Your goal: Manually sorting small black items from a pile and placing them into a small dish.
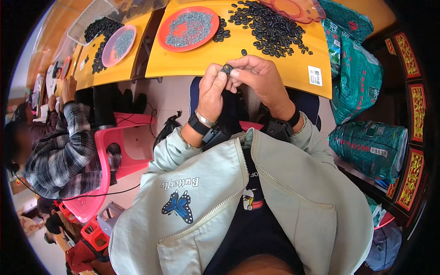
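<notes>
My left hand (pixel 214 89) pinches a small black oval plastic piece (pixel 226 69) between thumb and fingers, just off the table's near edge. From the other side my right hand (pixel 260 79) meets it, its thumb and fingertips closed against the piece. Whether those right fingertips also hold something small is hidden. Ahead on the yellow table (pixel 192 64) lies a pile of similar black pieces (pixel 270 27), spread toward the right. Left of the pile stands a red plate (pixel 163 38) covered with small grey metal screws or pins (pixel 195 27).
A red translucent tray (pixel 298 10) sits at the far edge. Green woven sacks (pixel 357 78) stand at the right. On the left, a person in a plaid shirt (pixel 64 142) sits on a pink chair (pixel 107 160) beside another table with a pink plate (pixel 110 55) and black pieces.
</notes>
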Motion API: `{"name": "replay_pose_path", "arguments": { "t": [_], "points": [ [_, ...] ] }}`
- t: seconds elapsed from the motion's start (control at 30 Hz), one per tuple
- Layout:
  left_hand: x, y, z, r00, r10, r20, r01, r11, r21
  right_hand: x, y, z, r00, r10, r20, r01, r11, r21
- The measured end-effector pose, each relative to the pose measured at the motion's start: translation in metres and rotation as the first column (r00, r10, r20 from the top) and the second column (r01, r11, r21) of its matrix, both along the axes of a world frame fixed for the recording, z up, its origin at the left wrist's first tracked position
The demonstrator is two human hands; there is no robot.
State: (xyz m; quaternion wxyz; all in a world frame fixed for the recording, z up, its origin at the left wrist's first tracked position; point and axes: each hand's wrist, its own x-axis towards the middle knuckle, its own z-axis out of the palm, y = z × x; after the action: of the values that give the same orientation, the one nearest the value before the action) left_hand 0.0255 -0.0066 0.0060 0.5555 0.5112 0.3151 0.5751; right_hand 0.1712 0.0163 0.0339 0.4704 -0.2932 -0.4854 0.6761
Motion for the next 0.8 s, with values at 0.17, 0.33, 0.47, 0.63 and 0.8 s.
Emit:
{"name": "replay_pose_path", "arguments": {
  "t": [0.17, 0.33, 0.47, 0.63, 0.8],
  "points": [
    [-0.004, 0.005, -0.007, 0.991, 0.090, -0.100, -0.090, 0.996, 0.001, 0.002, 0.003, -0.003, 0.987, -0.053, 0.153, 0.045, 0.997, 0.055],
    [-0.004, 0.004, -0.002, 0.978, 0.118, -0.170, -0.126, 0.991, -0.036, 0.004, 0.002, -0.005, 0.959, -0.084, 0.271, 0.062, 0.994, 0.087],
    [-0.006, 0.003, -0.003, 0.962, 0.159, -0.221, -0.172, 0.984, -0.041, 0.002, 0.001, -0.009, 0.955, -0.098, 0.279, 0.073, 0.993, 0.096],
    [-0.007, 0.001, 0.007, 0.910, 0.190, -0.368, -0.209, 0.978, -0.013, 0.004, 0.003, -0.014, 0.942, -0.106, 0.319, 0.056, 0.985, 0.163],
    [-0.004, 0.002, 0.001, 0.968, 0.161, -0.191, -0.188, 0.973, -0.133, -0.001, 0.003, -0.017, 0.944, -0.114, 0.310, 0.061, 0.982, 0.177]
  ]
}}
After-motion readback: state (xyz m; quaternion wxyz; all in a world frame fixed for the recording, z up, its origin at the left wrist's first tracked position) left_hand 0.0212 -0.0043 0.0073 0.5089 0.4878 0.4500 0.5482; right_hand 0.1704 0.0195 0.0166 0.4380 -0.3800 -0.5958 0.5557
